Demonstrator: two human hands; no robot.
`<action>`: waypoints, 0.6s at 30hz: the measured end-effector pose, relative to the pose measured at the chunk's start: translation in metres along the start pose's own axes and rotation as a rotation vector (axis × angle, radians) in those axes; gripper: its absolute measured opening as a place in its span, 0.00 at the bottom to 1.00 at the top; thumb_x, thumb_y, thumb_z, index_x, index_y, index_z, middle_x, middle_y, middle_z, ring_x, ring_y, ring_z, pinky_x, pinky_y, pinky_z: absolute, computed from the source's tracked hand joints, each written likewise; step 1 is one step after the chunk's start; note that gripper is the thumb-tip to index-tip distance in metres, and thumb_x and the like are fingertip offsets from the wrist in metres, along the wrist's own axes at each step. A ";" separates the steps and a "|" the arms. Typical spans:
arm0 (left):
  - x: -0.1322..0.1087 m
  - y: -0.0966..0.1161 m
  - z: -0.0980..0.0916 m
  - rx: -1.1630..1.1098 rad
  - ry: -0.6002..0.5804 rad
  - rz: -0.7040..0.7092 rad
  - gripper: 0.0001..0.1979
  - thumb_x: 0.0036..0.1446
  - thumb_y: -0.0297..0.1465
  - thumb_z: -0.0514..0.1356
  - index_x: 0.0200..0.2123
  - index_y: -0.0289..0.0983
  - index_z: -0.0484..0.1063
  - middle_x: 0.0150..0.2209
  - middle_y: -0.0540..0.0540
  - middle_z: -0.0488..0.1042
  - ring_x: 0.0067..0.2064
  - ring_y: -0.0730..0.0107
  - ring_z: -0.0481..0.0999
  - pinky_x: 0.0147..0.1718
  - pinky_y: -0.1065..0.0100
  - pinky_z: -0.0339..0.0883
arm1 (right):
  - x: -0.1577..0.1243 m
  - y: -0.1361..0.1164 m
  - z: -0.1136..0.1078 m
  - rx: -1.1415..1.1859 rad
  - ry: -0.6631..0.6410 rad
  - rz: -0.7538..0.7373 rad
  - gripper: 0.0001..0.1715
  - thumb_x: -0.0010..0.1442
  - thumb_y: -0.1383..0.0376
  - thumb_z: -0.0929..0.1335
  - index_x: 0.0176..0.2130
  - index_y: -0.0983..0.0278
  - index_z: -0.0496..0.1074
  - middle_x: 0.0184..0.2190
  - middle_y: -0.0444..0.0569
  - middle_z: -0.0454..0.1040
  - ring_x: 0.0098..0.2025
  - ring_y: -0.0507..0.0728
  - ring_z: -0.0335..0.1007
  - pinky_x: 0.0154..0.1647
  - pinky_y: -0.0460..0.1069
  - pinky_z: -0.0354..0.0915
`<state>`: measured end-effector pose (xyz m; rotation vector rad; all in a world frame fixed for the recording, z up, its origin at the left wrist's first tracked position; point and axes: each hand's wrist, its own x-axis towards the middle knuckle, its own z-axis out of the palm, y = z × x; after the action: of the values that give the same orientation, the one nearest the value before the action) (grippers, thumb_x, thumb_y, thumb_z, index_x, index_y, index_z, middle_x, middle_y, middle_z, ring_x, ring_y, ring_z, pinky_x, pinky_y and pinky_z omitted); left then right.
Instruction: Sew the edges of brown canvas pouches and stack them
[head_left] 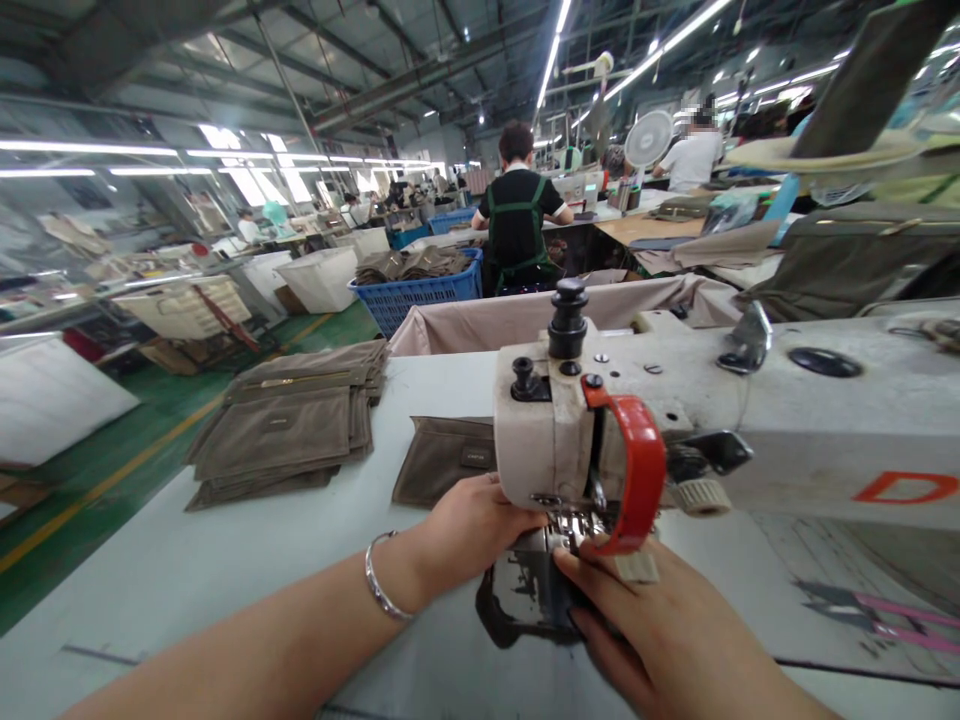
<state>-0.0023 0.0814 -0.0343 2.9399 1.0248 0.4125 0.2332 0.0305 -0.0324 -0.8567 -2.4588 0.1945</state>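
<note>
The sewing machine head (544, 430), off-white with a red guard (641, 470), stands before me. My left hand (472, 525), wearing a silver bracelet (382, 575), is closed at the near edge of an olive-brown fabric panel (439, 460); some fingertips are hidden behind the machine head. That panel carries a small dark label (477, 456) and runs behind the head. My right hand (645, 610) lies with fingers stretched out beside the metal presser foot (574, 530), over the shiny machine plate (525, 590). The guard covers part of this hand.
Stacked olive-brown zipped panels (289, 420) lie on the white tabletop (247, 590) at left. Pink-handled thread snips (877, 610) rest at right. Beyond stand a pink cloth-lined bin (465, 325), a blue basket (427, 295) of fabric pieces and a seated co-worker (521, 215) facing away.
</note>
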 end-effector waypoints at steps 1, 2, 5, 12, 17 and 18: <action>0.000 0.003 -0.002 0.016 -0.012 -0.009 0.07 0.65 0.29 0.58 0.45 0.39 0.74 0.46 0.48 0.77 0.49 0.65 0.75 0.52 0.64 0.68 | 0.000 0.000 0.000 0.004 0.001 0.005 0.17 0.61 0.68 0.63 0.49 0.66 0.72 0.45 0.59 0.74 0.46 0.68 0.70 0.44 0.67 0.72; 0.000 0.006 -0.005 0.032 -0.026 -0.023 0.08 0.65 0.28 0.57 0.46 0.38 0.73 0.47 0.47 0.77 0.49 0.65 0.75 0.51 0.64 0.68 | -0.001 0.000 0.000 0.009 -0.001 0.012 0.17 0.61 0.68 0.63 0.49 0.66 0.72 0.44 0.59 0.74 0.46 0.68 0.70 0.43 0.67 0.72; 0.000 0.021 -0.016 0.066 -0.060 -0.080 0.08 0.65 0.25 0.55 0.44 0.38 0.72 0.45 0.47 0.77 0.46 0.66 0.77 0.47 0.65 0.70 | -0.002 0.001 -0.001 0.038 -0.009 0.023 0.17 0.62 0.68 0.63 0.50 0.65 0.71 0.44 0.58 0.73 0.46 0.67 0.69 0.44 0.66 0.72; 0.009 0.052 -0.038 0.037 -0.141 -0.175 0.04 0.61 0.22 0.57 0.36 0.33 0.72 0.36 0.46 0.78 0.39 0.65 0.77 0.41 0.66 0.70 | -0.004 0.004 -0.004 0.095 0.001 -0.008 0.20 0.62 0.71 0.63 0.53 0.64 0.69 0.46 0.56 0.72 0.47 0.65 0.68 0.45 0.63 0.71; -0.004 0.023 -0.063 -0.104 -0.021 -0.426 0.07 0.62 0.27 0.56 0.40 0.38 0.73 0.45 0.46 0.75 0.49 0.62 0.73 0.50 0.63 0.65 | -0.004 0.005 -0.003 0.128 0.024 -0.001 0.18 0.64 0.69 0.63 0.52 0.61 0.72 0.44 0.55 0.73 0.46 0.65 0.68 0.43 0.62 0.71; -0.012 0.013 -0.069 -0.065 0.006 -0.536 0.06 0.61 0.31 0.59 0.41 0.37 0.73 0.47 0.44 0.74 0.51 0.58 0.71 0.52 0.58 0.63 | -0.004 0.005 -0.002 0.131 0.022 0.000 0.18 0.64 0.69 0.63 0.52 0.61 0.72 0.43 0.55 0.73 0.45 0.65 0.68 0.43 0.62 0.71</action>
<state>-0.0201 0.0576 0.0301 2.4615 1.6846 0.4212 0.2399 0.0321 -0.0341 -0.7987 -2.3958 0.3408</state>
